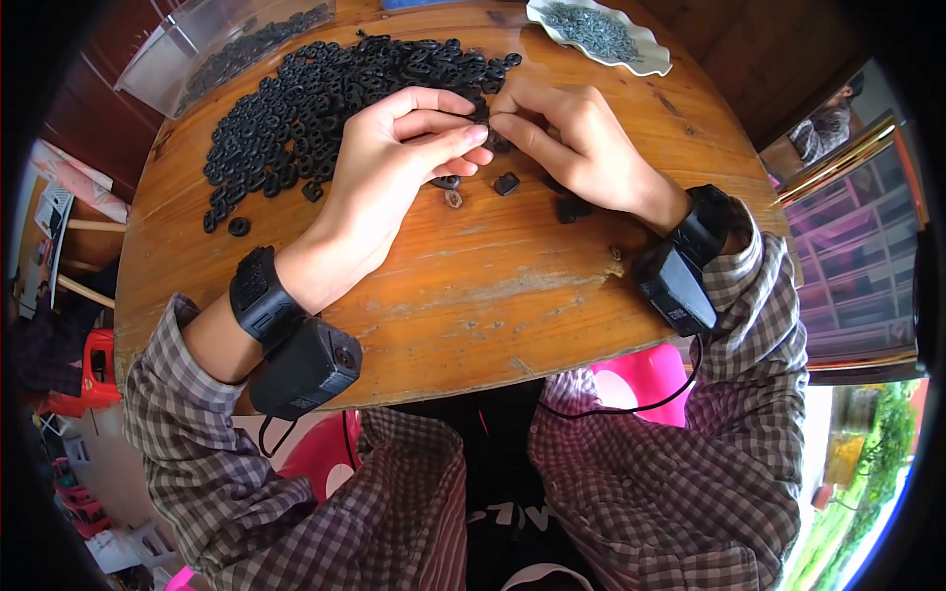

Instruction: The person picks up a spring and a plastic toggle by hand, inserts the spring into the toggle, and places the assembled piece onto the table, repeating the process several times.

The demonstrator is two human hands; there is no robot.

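My left hand (389,163) and my right hand (567,138) meet fingertip to fingertip over a round wooden table (512,295). Together they pinch a small black ring-shaped part (481,116) at the near edge of a large heap of black rubber rings (315,94). A few loose black pieces (506,183) and a small brown one (453,199) lie just below my fingers. Both wrists wear black straps with boxy black devices.
A white scalloped dish (601,34) of small grey metal bits sits at the far right of the table. A clear plastic bin (212,49) with more black parts stands at the far left. Pink plastic stools (641,379) show under the table edge.
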